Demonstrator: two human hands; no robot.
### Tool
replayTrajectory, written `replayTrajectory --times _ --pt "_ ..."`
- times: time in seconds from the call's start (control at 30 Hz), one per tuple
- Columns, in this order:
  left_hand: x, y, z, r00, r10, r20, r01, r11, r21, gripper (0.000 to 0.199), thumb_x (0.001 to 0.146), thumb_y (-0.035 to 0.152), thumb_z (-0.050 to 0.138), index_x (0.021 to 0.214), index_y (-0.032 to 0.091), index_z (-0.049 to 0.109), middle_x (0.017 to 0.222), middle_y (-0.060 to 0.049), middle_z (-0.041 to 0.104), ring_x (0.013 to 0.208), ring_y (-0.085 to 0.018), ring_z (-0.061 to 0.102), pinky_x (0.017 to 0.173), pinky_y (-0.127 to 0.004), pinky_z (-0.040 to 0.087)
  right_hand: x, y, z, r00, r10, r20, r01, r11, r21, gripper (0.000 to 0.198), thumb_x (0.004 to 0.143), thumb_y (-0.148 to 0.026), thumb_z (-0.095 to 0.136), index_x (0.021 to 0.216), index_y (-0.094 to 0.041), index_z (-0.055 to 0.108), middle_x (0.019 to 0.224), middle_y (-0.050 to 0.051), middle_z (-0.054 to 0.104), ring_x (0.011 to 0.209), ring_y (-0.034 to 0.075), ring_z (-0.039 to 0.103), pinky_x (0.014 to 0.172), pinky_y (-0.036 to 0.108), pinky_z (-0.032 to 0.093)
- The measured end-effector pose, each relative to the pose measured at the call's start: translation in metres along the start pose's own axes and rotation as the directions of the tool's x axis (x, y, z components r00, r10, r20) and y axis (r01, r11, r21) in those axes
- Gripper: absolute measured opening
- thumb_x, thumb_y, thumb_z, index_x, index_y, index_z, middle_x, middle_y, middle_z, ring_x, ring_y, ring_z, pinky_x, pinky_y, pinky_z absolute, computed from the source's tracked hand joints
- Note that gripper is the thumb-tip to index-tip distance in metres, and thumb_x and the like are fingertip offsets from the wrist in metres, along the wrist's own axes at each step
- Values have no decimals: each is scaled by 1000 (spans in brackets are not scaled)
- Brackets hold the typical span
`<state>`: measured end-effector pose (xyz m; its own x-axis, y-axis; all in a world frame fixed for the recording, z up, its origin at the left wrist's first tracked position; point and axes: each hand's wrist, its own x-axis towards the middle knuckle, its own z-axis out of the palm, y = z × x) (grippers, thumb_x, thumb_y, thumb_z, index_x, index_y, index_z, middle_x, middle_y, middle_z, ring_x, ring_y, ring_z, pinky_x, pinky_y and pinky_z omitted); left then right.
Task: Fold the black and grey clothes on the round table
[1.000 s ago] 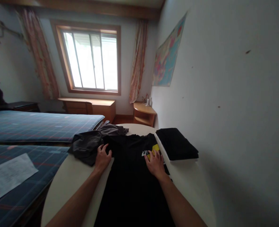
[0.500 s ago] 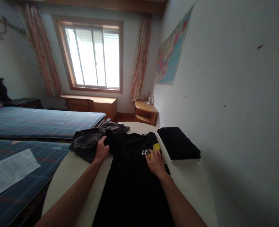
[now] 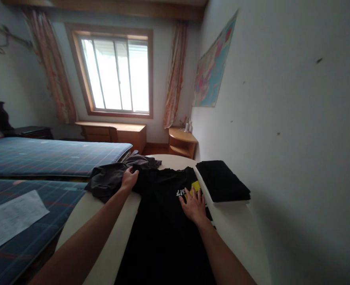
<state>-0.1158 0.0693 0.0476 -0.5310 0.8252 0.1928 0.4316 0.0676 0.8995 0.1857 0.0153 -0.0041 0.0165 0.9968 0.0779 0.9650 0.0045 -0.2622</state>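
A black T-shirt (image 3: 163,221) with a yellow patch and white lettering lies spread on a round cream table (image 3: 112,233), its collar at the far side. My left hand (image 3: 130,179) pinches the shirt's sleeve at the upper left. Flat on the chest print rests my right hand (image 3: 194,206), its fingers spread. Dark grey crumpled clothing (image 3: 106,180) lies beside my left hand, at the table's far left edge. To the right of the shirt sits a folded stack of black cloth (image 3: 222,181) on something white and flat.
A white wall (image 3: 296,166) runs close along the right of the table. Plaid mattresses (image 3: 59,152) stand to the left, with a printed paper sheet (image 3: 13,221) on the nearer one. Beyond are a wooden desk (image 3: 130,134) and a corner shelf (image 3: 182,136) below the window.
My left hand has shifted slightly right with the sleeve, its fingers now closed around the fabric. My right hand has moved slightly left across the print, its fingers spread wider.
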Motion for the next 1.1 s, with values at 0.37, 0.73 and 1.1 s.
replayTrajectory --times 0.37,0.73,1.1 --pt "-87 24 22 702 513 494 -648 748 144 50 82 33 65 131 24 56 108 -4 69 99 -22 66 90 -32 49 2 2 3 1000 -6 2 6 1000 -2 66 95 -60 36 151 -26 38 163 9 21 150 36 9 118 50 6" --pt "-82 -26 -2 842 344 416 -514 746 424 44 79 19 56 122 15 57 123 -12 63 112 -27 60 98 -35 44 14 -5 -3 998 48 36 -48 999 2 63 91 -55 47 145 -23 47 160 13 26 147 41 17 116 54 14" --pt "-78 -27 -12 805 294 515 -520 766 377 31 76 20 61 107 23 63 106 -7 70 104 -26 62 89 -33 44 113 -76 -15 994 -100 42 85 958 272 43 91 -49 52 123 -22 64 123 8 68 119 26 58 99 37 42"
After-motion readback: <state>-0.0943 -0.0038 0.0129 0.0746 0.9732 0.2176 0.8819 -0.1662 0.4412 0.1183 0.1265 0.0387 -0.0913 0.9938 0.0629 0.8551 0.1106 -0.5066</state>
